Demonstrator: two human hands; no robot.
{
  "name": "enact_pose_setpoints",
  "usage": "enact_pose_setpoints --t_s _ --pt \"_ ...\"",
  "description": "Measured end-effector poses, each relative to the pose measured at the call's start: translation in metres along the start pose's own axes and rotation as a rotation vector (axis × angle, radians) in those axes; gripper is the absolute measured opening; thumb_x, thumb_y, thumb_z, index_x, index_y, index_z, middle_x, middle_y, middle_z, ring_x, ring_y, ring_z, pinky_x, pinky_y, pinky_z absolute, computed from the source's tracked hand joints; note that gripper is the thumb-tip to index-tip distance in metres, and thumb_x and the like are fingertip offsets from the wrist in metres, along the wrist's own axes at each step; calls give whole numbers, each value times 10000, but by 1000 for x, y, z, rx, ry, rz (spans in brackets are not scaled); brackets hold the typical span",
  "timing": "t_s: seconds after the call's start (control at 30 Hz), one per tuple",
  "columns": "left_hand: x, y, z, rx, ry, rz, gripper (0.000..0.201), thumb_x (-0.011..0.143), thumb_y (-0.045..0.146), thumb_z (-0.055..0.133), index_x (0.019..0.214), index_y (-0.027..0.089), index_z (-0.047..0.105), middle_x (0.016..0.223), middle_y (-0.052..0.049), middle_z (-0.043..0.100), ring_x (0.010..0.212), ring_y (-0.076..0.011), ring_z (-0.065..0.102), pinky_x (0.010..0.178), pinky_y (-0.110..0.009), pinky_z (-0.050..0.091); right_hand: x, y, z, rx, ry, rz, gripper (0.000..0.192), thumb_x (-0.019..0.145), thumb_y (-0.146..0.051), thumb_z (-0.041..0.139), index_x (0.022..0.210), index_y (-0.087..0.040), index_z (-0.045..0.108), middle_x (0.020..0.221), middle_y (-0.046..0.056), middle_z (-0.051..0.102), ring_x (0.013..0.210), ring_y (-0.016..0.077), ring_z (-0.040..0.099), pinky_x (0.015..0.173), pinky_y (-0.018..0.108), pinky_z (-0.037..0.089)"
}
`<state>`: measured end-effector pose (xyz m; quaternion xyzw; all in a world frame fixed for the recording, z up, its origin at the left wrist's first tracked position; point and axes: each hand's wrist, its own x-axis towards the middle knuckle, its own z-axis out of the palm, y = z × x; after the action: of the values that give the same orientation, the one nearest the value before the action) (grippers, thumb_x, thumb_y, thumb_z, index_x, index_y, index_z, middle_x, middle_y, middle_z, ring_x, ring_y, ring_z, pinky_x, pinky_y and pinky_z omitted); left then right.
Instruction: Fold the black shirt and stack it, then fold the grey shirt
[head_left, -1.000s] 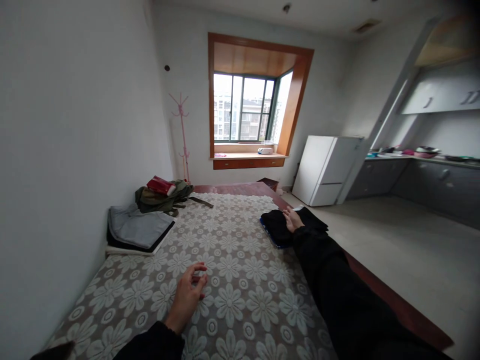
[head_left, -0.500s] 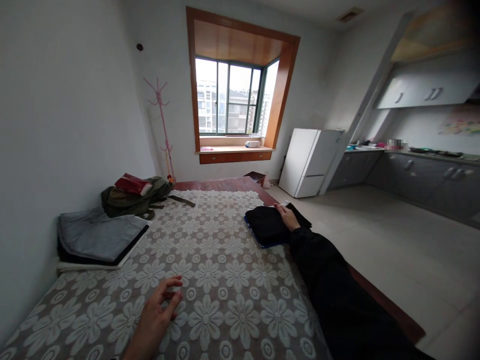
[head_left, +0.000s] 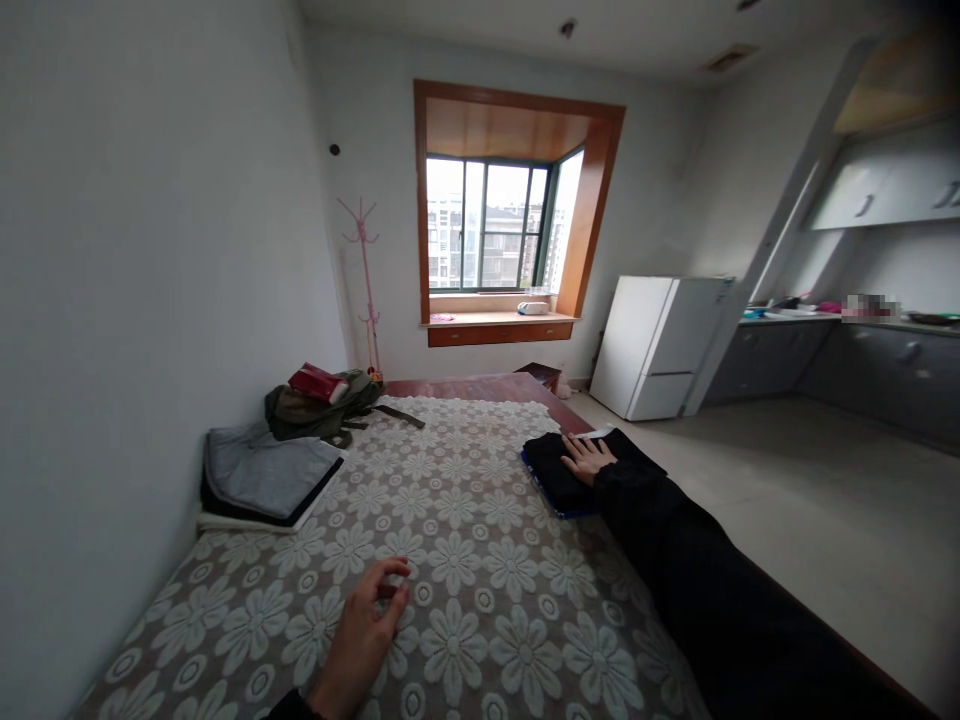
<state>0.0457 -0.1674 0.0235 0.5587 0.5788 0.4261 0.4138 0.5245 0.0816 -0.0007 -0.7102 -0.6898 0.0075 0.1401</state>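
My right hand (head_left: 589, 460) lies flat with spread fingers on a stack of folded dark cloth (head_left: 559, 480). The stack is black on top with blue showing at its lower edge, and it lies at the right side of the flower-patterned bed cover (head_left: 454, 560). Over the near part of the cover, my left hand (head_left: 375, 610) has its fingers loosely curved and apart, with nothing in them. Against the left wall sits a pile of folded clothes, grey on top (head_left: 266, 470), with black and white layers beneath.
Behind the grey pile lies a dark green backpack (head_left: 300, 410) with a red item (head_left: 319, 382) on it. A pink coat stand (head_left: 367, 290) rises in the corner. Beyond the bed's right side are a white fridge (head_left: 637, 350), a small stool (head_left: 540, 375) and grey kitchen cabinets (head_left: 772, 360).
My right hand has gone from gripping the dark cloth's edge to lying spread on top of it. The whole view has shifted; my left hand keeps much the same pose.
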Motion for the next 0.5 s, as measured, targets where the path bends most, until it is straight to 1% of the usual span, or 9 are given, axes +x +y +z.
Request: enact_pose_setpoints --t_s 0.1,0.2,0.27,0.33,0.37,0.43,0.5 --pt "-1 0 -2 26 -12 30 355 794 475 620 1044 232 691 1218 -105 694 920 -242 682 634 -303 564 -6 -16 1 1 27 44 607 874 -454 458 1409 -177 536 1539 151 456 1464 342 323 1191 589 156" --pt "-2 -3 -3 29 -26 34 338 815 447 599 1048 217 685 1076 -106 732 899 -239 687 647 -295 546 -17 -35 -2 56 62 97 616 871 -405 459 1390 -82 534 1507 251 456 1444 392 341 1161 633 183" --pt "-2 -5 -4 18 -34 40 314 826 430 588 1029 211 687 1021 -103 739 876 -231 687 646 -291 535 -24 -46 -8 126 75 123 607 876 -407 450 1372 -69 539 1482 278 471 1432 413 356 1142 668 189" --pt "-1 -7 -5 -14 -49 58 286 818 405 598 1002 207 692 1004 -99 735 863 -221 680 636 -281 523 -32 -58 -15 217 66 142 588 884 -439 447 1350 -99 559 1444 269 516 1407 420 397 1133 684 205" --pt "0 -9 -6 -36 -56 68 271 811 392 607 987 205 694 1006 -97 731 862 -215 675 625 -272 517 -35 -65 -18 270 52 145 578 888 -463 446 1338 -123 572 1423 255 542 1391 416 424 1134 671 230" --pt "1 -11 -6 -82 -61 80 249 797 372 621 965 204 697 1019 -91 720 860 -204 663 592 -252 500 -46 -85 -20 388 15 125 572 901 -513 437 1325 -159 586 1404 223 569 1371 390 462 1147 597 289" --pt "2 -13 -5 -116 -56 74 240 787 370 631 948 205 696 1021 -83 711 847 -194 655 551 -233 481 -61 -113 -16 518 -28 64 581 906 -556 437 1326 -183 585 1421 185 566 1381 344 461 1170 495 313"
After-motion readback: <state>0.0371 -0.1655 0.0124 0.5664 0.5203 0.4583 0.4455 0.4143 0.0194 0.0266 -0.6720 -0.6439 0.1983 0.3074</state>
